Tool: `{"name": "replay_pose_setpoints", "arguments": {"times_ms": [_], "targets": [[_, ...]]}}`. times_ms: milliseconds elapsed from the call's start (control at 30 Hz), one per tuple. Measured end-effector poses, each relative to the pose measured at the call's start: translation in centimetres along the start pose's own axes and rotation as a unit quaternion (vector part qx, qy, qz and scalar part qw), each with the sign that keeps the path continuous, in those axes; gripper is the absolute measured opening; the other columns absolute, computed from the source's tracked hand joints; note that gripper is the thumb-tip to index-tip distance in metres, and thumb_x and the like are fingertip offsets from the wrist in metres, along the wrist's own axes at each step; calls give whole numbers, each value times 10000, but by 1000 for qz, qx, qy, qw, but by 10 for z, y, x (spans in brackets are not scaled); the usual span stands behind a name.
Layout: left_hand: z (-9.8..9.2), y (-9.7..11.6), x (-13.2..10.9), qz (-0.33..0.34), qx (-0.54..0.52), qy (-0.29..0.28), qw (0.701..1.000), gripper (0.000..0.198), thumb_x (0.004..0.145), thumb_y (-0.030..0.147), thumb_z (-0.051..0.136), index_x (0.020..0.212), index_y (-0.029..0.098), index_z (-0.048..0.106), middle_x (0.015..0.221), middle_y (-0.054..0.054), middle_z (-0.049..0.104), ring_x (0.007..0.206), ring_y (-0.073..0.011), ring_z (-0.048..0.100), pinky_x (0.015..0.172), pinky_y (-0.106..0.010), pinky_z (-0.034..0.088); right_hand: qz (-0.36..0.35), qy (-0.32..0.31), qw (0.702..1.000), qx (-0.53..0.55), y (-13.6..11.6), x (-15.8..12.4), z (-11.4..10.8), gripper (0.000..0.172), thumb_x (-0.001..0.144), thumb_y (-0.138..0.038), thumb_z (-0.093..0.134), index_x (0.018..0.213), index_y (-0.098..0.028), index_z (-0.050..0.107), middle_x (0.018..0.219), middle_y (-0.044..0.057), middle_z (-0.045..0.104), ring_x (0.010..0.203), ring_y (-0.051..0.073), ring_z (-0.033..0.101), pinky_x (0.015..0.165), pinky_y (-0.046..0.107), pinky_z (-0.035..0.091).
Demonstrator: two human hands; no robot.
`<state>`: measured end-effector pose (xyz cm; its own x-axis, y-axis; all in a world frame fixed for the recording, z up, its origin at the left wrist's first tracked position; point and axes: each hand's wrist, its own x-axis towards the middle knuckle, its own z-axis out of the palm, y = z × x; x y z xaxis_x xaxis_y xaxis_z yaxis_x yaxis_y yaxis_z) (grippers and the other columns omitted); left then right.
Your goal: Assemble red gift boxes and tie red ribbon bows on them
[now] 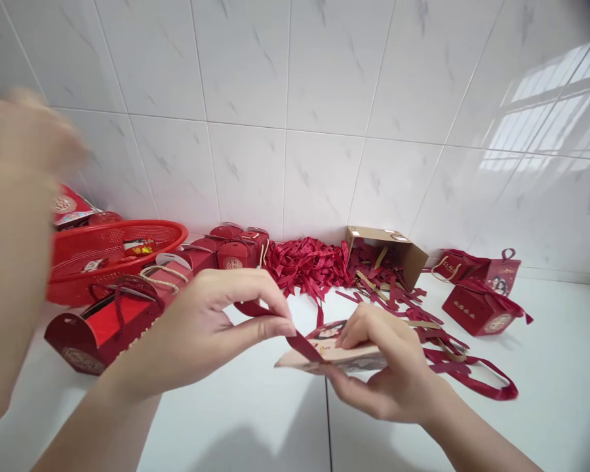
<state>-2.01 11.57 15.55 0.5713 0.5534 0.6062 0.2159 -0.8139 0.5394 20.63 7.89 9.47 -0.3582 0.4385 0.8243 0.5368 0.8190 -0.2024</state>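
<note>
Between thumb and fingers, my left hand pinches a dark red ribbon. The ribbon runs to a flat, pale printed card with red artwork and small figures. My right hand is closed on that card, its thumb and fingers on either side. The card is tilted, and part of it is hidden behind my right fingers. Whether the ribbon passes through the card cannot be made out. Both hands are above the white table.
A red ribbon pile lies by the tiled wall, beside a tipped cardboard box spilling strips. Red gift boxes stand right; more red boxes and a red plastic basket are left. Another person's blurred arm reaches in at left.
</note>
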Motion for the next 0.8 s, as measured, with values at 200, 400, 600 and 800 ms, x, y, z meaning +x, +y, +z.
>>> {"name": "replay_pose_setpoints", "arguments": {"times_ms": [200,400,600,800], "targets": [[24,-5,5,-80,-221,-10,972,423,799,170,633,1110,307,380,699,36,666,588,-136,647,507,-217,540,-51,-10,999,-2,-4,1,4,218,716,-171,625,750,-222,416,597,-23,527,522,127,468,490,263,339],[17,-7,5,-63,-160,7,985,24,804,195,637,804,201,660,691,-25,663,606,-140,639,524,-222,536,-53,16,998,-7,-2,1,0,202,718,-181,629,784,-220,442,641,-3,565,518,133,498,495,278,368],[15,-1,2,-62,-188,-65,978,263,877,177,488,1065,216,668,809,-71,697,747,-192,666,644,-291,562,-57,37,998,-3,0,0,0,220,717,-175,638,788,-220,435,654,1,569,521,127,490,483,282,366],[19,-11,4,25,99,-55,993,371,863,114,473,1130,310,641,1035,-53,615,955,-178,591,801,-278,518,-58,32,998,2,1,-1,3,259,691,-149,653,778,-214,418,656,1,564,539,131,496,496,285,366]]}}
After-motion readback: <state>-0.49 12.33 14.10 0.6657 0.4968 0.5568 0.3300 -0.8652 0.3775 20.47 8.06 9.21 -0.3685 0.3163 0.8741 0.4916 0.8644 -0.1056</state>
